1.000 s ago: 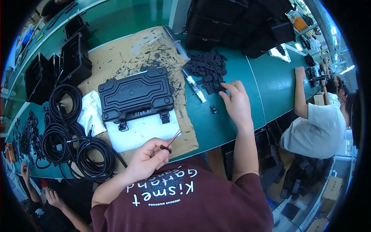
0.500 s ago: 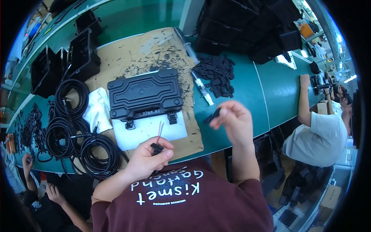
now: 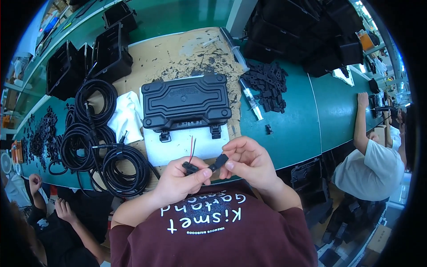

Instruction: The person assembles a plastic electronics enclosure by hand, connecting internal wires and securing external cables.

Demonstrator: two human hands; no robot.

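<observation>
Close over the near edge of the worktop (image 3: 293,133), the left hand (image 3: 180,180) pinches a small black connector (image 3: 190,167) whose thin red and black wires (image 3: 192,146) stand up and away from the person, while the right hand (image 3: 251,161) grips a short black plug piece (image 3: 219,162) by its right end. That piece's long axis slants down-left toward the connector, their ends nearly meeting. Beyond lie a white sheet (image 3: 178,147), the black lidded case (image 3: 187,102), coiled black cables (image 3: 95,142) left and a pile of black parts (image 3: 267,82).
</observation>
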